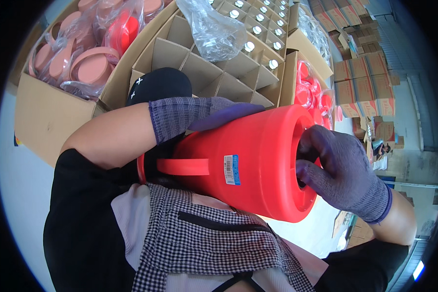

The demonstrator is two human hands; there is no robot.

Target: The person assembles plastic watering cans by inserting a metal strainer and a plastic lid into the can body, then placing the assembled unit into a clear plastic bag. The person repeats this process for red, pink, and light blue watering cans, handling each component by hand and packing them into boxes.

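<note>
A red plastic thermos jug (248, 160) lies on its side across my lap. Its handle (185, 166) and a small label face me, and the open round base end points right. My left hand (224, 114), in a grey knit glove with a purple palm, rests along the top of the body and steadies it. My right hand (343, 170), gloved alike, reaches into the base opening with thumb and fingers curled. What those fingertips grip is hidden inside the dark opening.
A carton (53, 121) of pink jug parts, with one red, stands at left. Ahead, a divided carton (199, 73) holds several white-tipped items under plastic film (211, 29). Red parts (306, 90) fill a carton at right. Stacked cartons (365, 82) and a distant person (382, 152) are beyond.
</note>
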